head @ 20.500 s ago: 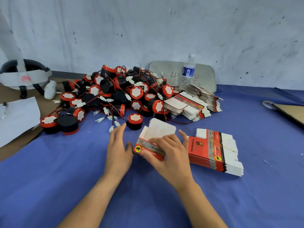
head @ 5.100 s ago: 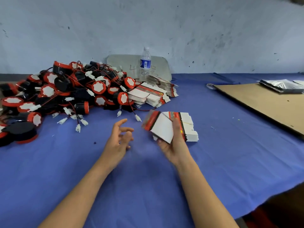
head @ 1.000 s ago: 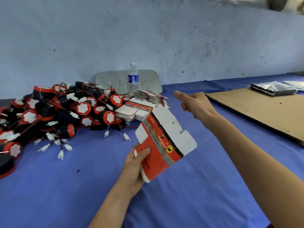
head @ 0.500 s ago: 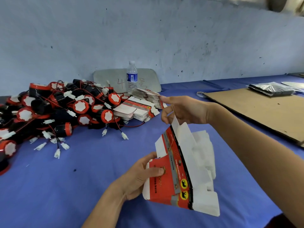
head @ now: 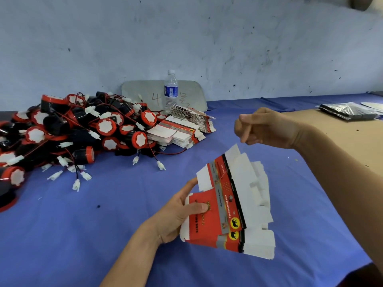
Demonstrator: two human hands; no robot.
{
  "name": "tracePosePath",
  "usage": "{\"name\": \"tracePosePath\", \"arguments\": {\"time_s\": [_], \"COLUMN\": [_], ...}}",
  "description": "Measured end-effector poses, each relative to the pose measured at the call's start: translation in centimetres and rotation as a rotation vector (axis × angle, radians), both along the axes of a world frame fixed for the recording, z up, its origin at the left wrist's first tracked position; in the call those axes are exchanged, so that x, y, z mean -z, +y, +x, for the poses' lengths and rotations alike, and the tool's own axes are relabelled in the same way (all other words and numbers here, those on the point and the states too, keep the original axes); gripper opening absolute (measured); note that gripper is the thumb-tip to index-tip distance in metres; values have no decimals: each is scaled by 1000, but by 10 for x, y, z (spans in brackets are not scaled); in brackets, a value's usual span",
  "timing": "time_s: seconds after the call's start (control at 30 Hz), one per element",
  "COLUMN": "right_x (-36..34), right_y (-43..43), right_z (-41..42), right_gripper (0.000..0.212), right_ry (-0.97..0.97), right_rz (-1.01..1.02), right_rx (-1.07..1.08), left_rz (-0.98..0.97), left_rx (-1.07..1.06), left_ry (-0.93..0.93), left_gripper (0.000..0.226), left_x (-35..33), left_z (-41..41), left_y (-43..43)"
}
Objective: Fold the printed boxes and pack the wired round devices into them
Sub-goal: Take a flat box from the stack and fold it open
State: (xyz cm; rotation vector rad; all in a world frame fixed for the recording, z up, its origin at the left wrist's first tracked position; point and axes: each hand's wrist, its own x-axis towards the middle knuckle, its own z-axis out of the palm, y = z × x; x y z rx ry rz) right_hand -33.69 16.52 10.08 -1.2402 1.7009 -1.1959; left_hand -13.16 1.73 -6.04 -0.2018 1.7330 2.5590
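Over the blue table, the left hand grips one fanned bundle of flat boxes, thumb on top. The right hand is above it, fingers curled; whether it pinches anything, cannot tell. Two box stacks lie behind: near stack, far stack. The device pile is too tangled to count. One water bottle.

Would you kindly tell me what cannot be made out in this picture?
Head view:
- Left hand: its fingers are hidden behind the bundle of flat boxes it holds; only the thumb shows.
- Right hand: whether it pinches anything is too fine to tell.
- Box print: too small and blurred to read.
- Pile of round devices: cut off by the left edge.
- Water bottle: base hidden behind a box stack.
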Motion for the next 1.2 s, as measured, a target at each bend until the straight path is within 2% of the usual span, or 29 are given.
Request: {"name": "tracePosePath", "arguments": {"time_s": [0.1,0.2,0.33,0.43,0.57,0.63,0.8,0.93,1.1,1.2], "right_x": [2,1,-1,-4,-1,4,11,20,33,39], "right_y": [9,11,11,14,14,11,-7,-35,-88,-122], "right_z": [-2,-3,4,4,7,10,17,32,72,100], "right_gripper": [35,24,44,43,58,58,45,33,30,34], "right_ry": [-10,32,12,-3,172,224,316,344,447,430], "right_rz": [-18,34,55,87,321,328,319,368,308,184], "right_rx": [-88,-125,-126,-98,-89,-74,123,71,-28,-37], "left_rz": [-7,-6,33,46,43,-13,-222,-332,-418,-411], "left_rx": [2,-1,-38,-55,-68,-62,38,19,-13,-9], "left_ry": [13,14,35,39,22,18,40,54,11,-12], "left_gripper": [76,77,76,72,70,70,73,81,79,76], "left_x": [2,1,0,1,-1,-1,-5,-10,-11,-9], "left_z": [-1,-3,-3,-3,-4,-4,-1,1,-1,-3], "left_y": [-1,0,2,2,4,5,15,18,21,24]}}
